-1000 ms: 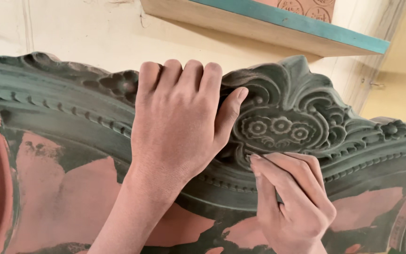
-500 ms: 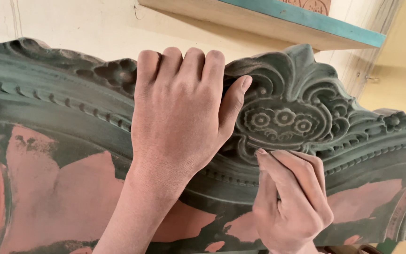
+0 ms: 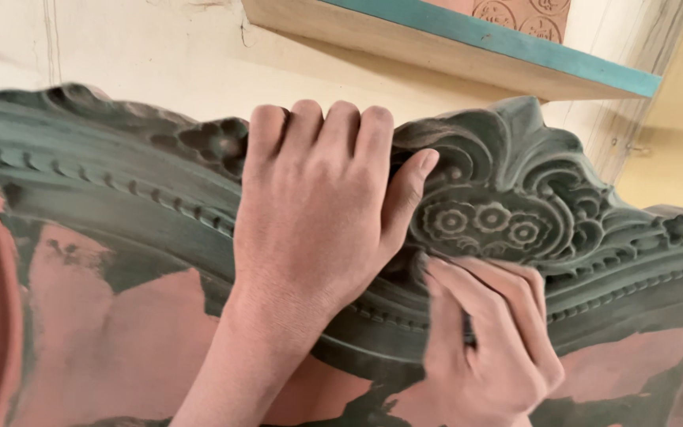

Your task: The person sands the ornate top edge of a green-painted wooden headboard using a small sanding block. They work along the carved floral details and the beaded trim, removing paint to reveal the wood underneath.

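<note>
A large carved panel (image 3: 120,205) fills the view, dark green over reddish terracotta, with scrollwork and a flower crest (image 3: 507,198) at its top edge. My left hand (image 3: 318,213) lies flat on the carving, fingers hooked over the top rim just left of the crest. Below the three carved flowers, my right hand (image 3: 488,340) is curled around a thin dark tool (image 3: 468,330), mostly hidden by the fingers. Its tip is hidden where the fingers meet the moulding under the crest.
A cream wall (image 3: 144,55) stands behind the panel. Above, a wooden shelf (image 3: 436,47) with a teal front edge juts out, carrying a reddish patterned piece (image 3: 523,16). Bare terracotta patches (image 3: 112,332) show on the lower panel.
The view has shifted slightly, with the crest now lower in the frame. My left hand keeps its grip on the rim. My right hand has made small moves under the flowers.
</note>
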